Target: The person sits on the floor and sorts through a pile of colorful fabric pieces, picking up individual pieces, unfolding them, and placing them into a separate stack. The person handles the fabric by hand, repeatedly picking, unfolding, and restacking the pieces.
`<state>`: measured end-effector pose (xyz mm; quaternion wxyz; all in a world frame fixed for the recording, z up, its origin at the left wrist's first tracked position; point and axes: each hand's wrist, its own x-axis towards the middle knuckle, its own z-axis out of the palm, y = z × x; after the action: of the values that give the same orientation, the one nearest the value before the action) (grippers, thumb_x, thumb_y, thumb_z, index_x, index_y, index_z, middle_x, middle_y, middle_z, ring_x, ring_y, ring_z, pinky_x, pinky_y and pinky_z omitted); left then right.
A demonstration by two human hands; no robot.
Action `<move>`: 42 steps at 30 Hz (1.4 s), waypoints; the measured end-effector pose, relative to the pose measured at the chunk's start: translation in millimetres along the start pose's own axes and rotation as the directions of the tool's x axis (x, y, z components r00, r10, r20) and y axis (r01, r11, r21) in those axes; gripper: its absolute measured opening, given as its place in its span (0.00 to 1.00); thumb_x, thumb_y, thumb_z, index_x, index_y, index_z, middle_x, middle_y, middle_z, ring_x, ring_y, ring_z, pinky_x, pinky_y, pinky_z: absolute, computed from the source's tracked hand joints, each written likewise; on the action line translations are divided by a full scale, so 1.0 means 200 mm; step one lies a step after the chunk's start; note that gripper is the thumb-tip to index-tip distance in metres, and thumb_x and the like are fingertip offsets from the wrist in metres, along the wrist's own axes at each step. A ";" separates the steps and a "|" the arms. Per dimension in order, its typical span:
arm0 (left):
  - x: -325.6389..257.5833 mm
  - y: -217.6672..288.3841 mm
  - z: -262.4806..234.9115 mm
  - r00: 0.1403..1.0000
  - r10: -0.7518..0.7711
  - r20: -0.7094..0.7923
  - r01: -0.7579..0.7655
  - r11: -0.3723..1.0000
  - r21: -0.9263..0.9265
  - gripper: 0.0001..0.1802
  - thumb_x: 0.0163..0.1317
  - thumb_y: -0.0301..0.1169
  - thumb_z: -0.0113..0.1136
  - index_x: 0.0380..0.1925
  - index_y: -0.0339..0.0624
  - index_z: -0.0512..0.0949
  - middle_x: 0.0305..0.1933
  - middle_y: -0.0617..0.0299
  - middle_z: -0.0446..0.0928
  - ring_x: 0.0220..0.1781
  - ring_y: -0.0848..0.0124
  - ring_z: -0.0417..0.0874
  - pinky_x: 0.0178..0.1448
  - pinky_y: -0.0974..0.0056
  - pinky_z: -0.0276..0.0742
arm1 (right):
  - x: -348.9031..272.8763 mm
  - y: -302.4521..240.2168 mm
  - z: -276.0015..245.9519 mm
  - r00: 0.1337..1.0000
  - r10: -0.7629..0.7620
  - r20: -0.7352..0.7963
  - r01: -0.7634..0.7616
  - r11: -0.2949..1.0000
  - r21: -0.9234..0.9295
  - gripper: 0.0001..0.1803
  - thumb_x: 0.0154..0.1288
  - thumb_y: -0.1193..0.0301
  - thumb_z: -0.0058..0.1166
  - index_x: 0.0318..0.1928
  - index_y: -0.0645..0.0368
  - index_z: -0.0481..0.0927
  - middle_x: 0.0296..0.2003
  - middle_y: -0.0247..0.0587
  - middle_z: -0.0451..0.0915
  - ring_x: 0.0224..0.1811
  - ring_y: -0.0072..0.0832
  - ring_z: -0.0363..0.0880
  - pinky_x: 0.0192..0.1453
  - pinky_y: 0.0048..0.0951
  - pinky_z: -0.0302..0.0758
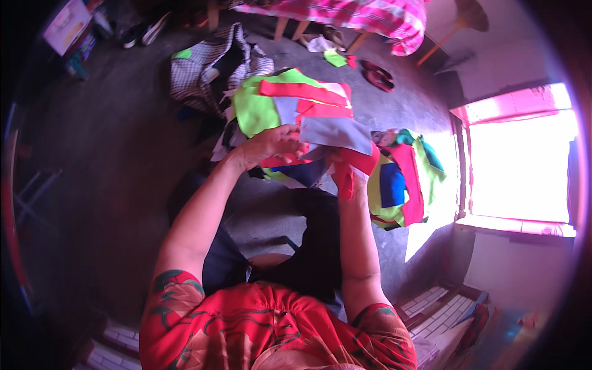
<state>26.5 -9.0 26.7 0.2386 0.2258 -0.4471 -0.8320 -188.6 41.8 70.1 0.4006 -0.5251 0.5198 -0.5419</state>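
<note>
A grey fabric piece [338, 134] is held up in front of me, over a pile of cut fabric pieces [250, 108] in lime green, red and grey. My left hand [271, 147] has its fingers bent at the grey piece's left edge, pinching it. Beneath the cloth's right end is my right hand [343, 169], its fingers mostly covered. It grips the grey piece together with a red fabric piece [367, 161], which hangs down over the wrist. Dark and red scraps lie under both hands.
A second heap of fabric pieces [393, 185] lies on the floor to the right, near a bright window [518, 166]. A checked cloth bag [191, 77] slumps at the far left. Dark red shoes [377, 76] and a table with a pink cloth [370, 15] are farther off.
</note>
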 end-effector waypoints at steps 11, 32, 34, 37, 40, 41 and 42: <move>-0.02 0.00 0.01 0.959 0.157 -0.235 -0.226 0.926 -0.302 0.26 0.57 0.39 0.59 0.55 0.42 0.69 0.51 0.64 0.73 0.52 0.73 0.74 0.59 0.65 0.68 | -0.05 0.38 0.09 0.832 0.353 0.427 -0.547 0.401 0.735 0.20 0.66 0.66 0.47 0.53 0.63 0.66 0.39 0.49 0.76 0.32 0.34 0.78 0.32 0.26 0.76; 0.02 0.01 -0.09 0.872 0.118 -0.476 -0.360 0.812 -0.459 0.23 0.67 0.43 0.38 0.53 0.41 0.69 0.52 0.60 0.75 0.52 0.67 0.76 0.58 0.59 0.69 | 0.02 0.41 0.08 0.918 0.104 0.383 -0.397 0.274 0.876 0.33 0.60 0.63 0.54 0.59 0.72 0.59 0.33 0.46 0.74 0.29 0.40 0.72 0.28 0.44 0.80; 0.01 0.02 -0.10 0.855 0.122 -0.504 -0.385 0.801 -0.458 0.22 0.67 0.43 0.38 0.53 0.41 0.69 0.52 0.59 0.75 0.53 0.66 0.76 0.58 0.58 0.70 | 0.03 0.40 0.08 0.879 0.047 0.475 -0.472 0.241 0.848 0.32 0.59 0.64 0.55 0.58 0.69 0.61 0.36 0.47 0.74 0.33 0.41 0.75 0.34 0.45 0.81; 0.00 0.02 -0.14 0.838 0.151 -0.524 -0.421 0.789 -0.447 0.22 0.66 0.42 0.38 0.53 0.41 0.69 0.52 0.59 0.75 0.53 0.66 0.76 0.57 0.58 0.71 | -0.05 0.25 0.23 0.943 0.329 0.048 -0.178 0.378 0.908 0.25 0.62 0.64 0.53 0.55 0.64 0.66 0.44 0.48 0.75 0.35 0.34 0.79 0.33 0.29 0.80; 0.00 0.04 -0.14 0.830 0.189 -0.525 -0.461 0.762 -0.454 0.22 0.65 0.42 0.39 0.53 0.41 0.69 0.53 0.59 0.74 0.54 0.65 0.75 0.57 0.56 0.71 | -0.04 0.24 0.23 0.969 0.213 0.124 -0.203 0.404 0.892 0.24 0.61 0.65 0.55 0.55 0.61 0.65 0.47 0.49 0.73 0.42 0.35 0.79 0.40 0.31 0.81; 0.00 0.05 -0.13 0.826 0.201 -0.527 -0.475 0.750 -0.459 0.22 0.65 0.42 0.39 0.53 0.41 0.69 0.54 0.58 0.74 0.54 0.64 0.75 0.57 0.56 0.71 | -0.03 0.24 0.23 0.971 0.214 0.110 -0.195 0.430 0.882 0.24 0.61 0.65 0.54 0.54 0.61 0.65 0.47 0.49 0.73 0.42 0.35 0.79 0.40 0.32 0.81; -0.01 0.04 -0.15 0.821 0.205 -0.533 -0.482 0.748 -0.455 0.22 0.65 0.41 0.40 0.53 0.41 0.69 0.54 0.58 0.73 0.54 0.64 0.75 0.58 0.55 0.70 | -0.03 0.22 0.24 0.971 0.215 0.101 -0.191 0.454 0.870 0.23 0.61 0.65 0.54 0.54 0.61 0.65 0.47 0.49 0.73 0.42 0.36 0.79 0.41 0.32 0.81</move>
<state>46.7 -31.2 18.7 0.5451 0.2408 -0.1433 -0.7902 -146.1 35.4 21.8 0.6671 -0.1753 0.2347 -0.6850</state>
